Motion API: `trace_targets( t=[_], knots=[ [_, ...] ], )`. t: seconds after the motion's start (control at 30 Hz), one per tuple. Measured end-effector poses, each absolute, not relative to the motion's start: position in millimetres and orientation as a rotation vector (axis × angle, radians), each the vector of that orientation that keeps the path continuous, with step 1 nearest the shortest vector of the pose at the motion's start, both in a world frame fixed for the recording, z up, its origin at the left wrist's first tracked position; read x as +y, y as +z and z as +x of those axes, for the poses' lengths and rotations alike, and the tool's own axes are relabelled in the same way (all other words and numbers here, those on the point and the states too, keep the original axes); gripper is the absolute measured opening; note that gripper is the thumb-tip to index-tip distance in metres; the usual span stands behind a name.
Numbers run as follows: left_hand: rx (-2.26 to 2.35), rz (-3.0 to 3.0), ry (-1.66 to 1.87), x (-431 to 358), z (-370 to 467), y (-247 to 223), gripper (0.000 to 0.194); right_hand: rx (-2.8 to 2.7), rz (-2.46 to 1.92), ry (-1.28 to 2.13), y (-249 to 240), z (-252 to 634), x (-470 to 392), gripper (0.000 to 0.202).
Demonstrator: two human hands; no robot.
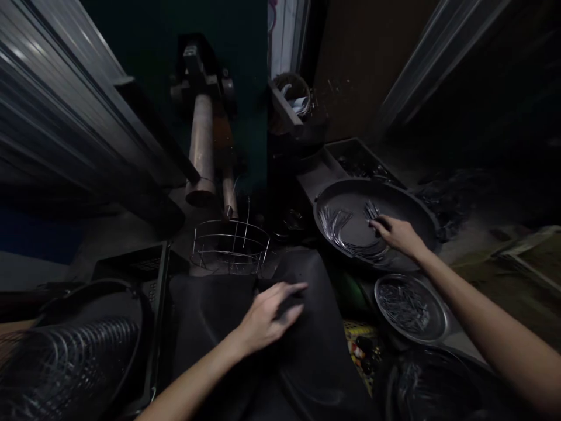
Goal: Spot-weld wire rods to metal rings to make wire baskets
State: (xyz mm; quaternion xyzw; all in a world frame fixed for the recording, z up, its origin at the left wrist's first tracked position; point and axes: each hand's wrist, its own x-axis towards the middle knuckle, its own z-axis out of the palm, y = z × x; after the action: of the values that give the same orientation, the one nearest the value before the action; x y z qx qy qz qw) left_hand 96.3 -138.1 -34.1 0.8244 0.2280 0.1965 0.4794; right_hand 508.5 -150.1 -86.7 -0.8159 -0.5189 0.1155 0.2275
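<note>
My right hand [397, 234] reaches over a wide dark round pan [421, 216] on the right. Its fingers are closed on a small bundle of thin metal wires [371, 209]. More curved metal wires [335, 225] lie along the left and near side of that pan. Over my dark-clad lap hovers my left hand [272, 313], thumb and forefinger apart, with nothing between them. Just beyond my knees, a round wire frame [232, 252] stands below a machine's metal cylinder [202, 146].
A smaller metal bowl [409, 307] of short metal pieces sits below the pan. At the lower left, a large round container [131, 298] holds stacked wire rings [87, 351] beside a dark crate [160, 263]. A yellow basket [362, 330] stands by my right leg.
</note>
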Motion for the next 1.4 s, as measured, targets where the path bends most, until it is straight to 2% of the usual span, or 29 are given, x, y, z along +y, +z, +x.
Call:
trace_targets(
  t=[0.07, 0.17, 0.27, 0.37, 0.47, 0.57, 0.7, 0.73, 0.83, 0.9, 1.1, 1.4],
  knots=[
    [0.483, 1.930, 0.488, -140, 145, -19, 0.041, -1.225, -2.078, 0.387, -46, 480, -145, 0.028],
    [0.478, 1.898, 0.542, -147, 199, -9, 0.053, -0.899, -1.617, 0.824, 22, 422, -134, 0.034],
    [0.518, 1.830, 0.508, -153, 213, -13, 0.042, -0.869, -1.365, 0.989, 83, 369, -125, 0.040],
    [0.607, 1.699, 0.526, -154, 192, -15, 0.033, -0.939, -1.249, 0.923, 114, 330, -119, 0.034],
    [0.797, 1.605, 0.677, -143, 161, -6, 0.035, -1.002, -1.312, 0.834, 99, 293, -118, 0.028],
    [0.877, 1.682, 0.661, -120, 120, 11, 0.036, -1.158, -1.467, 0.800, 56, 260, -116, 0.037],
    [0.894, 2.036, 0.655, -83, 37, 25, 0.031, -1.021, -1.311, 1.058, 9, 241, -78, 0.043],
    [0.952, 2.096, 0.717, -71, 17, 24, 0.039, -0.961, -1.259, 1.137, 3, 239, -62, 0.043],
    [1.079, 2.283, 0.804, -32, -17, 8, 0.079, -0.837, -1.169, 1.254, -8, 230, -16, 0.043],
    [1.060, 2.328, 0.801, -10, -16, -12, 0.088, -0.800, -1.158, 1.287, -14, 222, 2, 0.040],
    [0.885, 2.005, 1.203, 7, 16, -59, 0.075, -0.805, -1.195, 1.275, -22, 212, 9, 0.041],
    [0.848, 1.862, 1.349, 7, 5, -75, 0.079, -0.925, -1.178, 1.263, -12, 196, 15, 0.047]
  ],
)
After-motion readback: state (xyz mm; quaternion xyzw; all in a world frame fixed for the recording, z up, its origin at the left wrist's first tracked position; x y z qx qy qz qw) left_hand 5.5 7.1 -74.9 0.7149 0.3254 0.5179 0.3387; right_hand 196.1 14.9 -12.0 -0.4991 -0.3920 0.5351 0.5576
